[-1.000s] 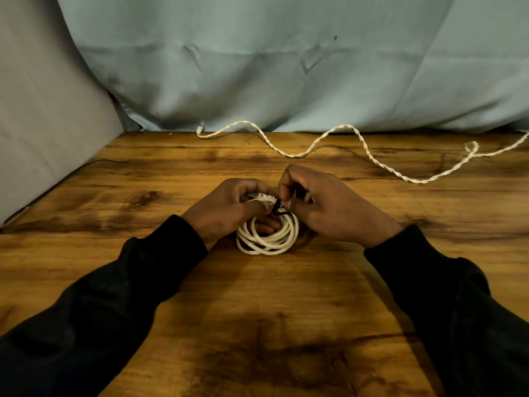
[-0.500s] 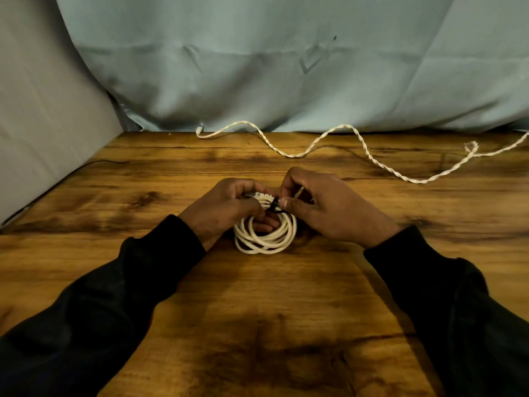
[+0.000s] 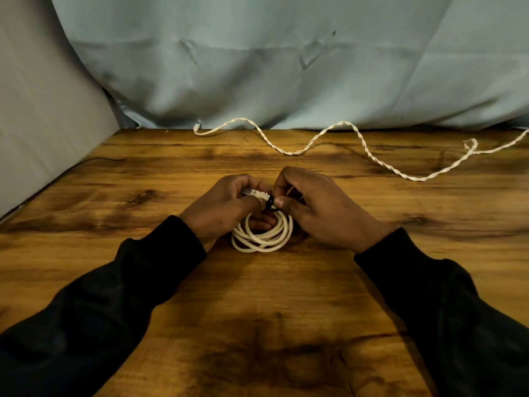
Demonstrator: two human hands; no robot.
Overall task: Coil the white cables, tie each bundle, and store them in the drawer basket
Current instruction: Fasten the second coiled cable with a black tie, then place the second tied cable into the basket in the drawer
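**Both hands at the top of a coiled white cable**

A round coil of smooth white cable (image 3: pixel 262 236) lies on the brown wood-grain tabletop (image 3: pixel 257 325), near its middle. The left hand (image 3: pixel 226 207), in a black sleeve (image 3: pixel 100 305), curls its fingers round the top of the coil, with fingertips showing inside the loop and a white plug end poking out above the thumb. The right hand (image 3: pixel 323 207) pinches a small black tie (image 3: pixel 271 203) at the coil's top, the two hands touching there. Well apart, along the table's far edge, a twisted white cord (image 3: pixel 369 153) snakes loose below a pale blue cloth backdrop (image 3: pixel 286 67).
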